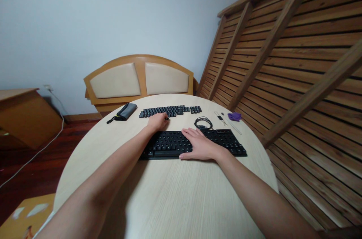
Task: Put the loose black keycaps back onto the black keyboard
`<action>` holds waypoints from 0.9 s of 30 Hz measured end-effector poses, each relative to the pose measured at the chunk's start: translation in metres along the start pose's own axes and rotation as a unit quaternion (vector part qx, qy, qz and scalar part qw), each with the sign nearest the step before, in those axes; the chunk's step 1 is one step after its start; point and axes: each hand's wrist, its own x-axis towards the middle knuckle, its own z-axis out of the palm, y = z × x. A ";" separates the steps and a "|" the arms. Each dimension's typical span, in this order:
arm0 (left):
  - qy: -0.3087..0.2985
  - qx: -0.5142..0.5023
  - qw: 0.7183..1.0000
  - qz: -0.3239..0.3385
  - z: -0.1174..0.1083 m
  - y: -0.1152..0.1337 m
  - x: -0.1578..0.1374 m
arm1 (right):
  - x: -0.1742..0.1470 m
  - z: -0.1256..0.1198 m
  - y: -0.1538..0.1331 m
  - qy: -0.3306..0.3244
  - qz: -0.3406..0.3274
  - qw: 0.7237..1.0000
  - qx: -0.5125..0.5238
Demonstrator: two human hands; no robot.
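A black keyboard (169,143) lies across the table in front of me, its key positions largely bare of caps at this distance. My right hand (199,144) rests flat on its middle, thumb spread toward the front edge. Beyond the keyboard, loose black keycaps (161,111) are laid out in rows, with a smaller group (195,109) at their right. My left hand (157,122) is over the table between keyboard and rows, fingers closed on a small black keycap (167,118) that shows at the fingertips. A coiled black cable (203,123) sits behind the keyboard.
On the round table (169,193), a grey-black zip pouch (127,111) lies at the far left. To the right are a wire puller (220,118), a thin pale stick (235,127) and a purple cloth (234,117). A wooden slatted frame (283,62) leans along the right side.
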 end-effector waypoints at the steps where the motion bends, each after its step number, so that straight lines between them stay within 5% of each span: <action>1: 0.000 -0.002 1.000 0.000 0.000 0.000 0.000 | 0.000 0.000 0.000 0.001 -0.001 1.000 0.002; 8: -0.005 -0.063 0.997 0.041 -0.011 0.013 -0.018 | 0.001 0.002 0.001 0.000 -0.003 1.000 0.004; 19: 0.005 -0.280 0.947 0.157 -0.033 0.034 -0.113 | 0.002 0.005 0.003 0.005 0.000 1.000 -0.002; 27: -0.021 -0.308 0.927 0.214 -0.030 0.035 -0.125 | 0.001 0.005 0.000 0.005 -0.001 1.000 0.011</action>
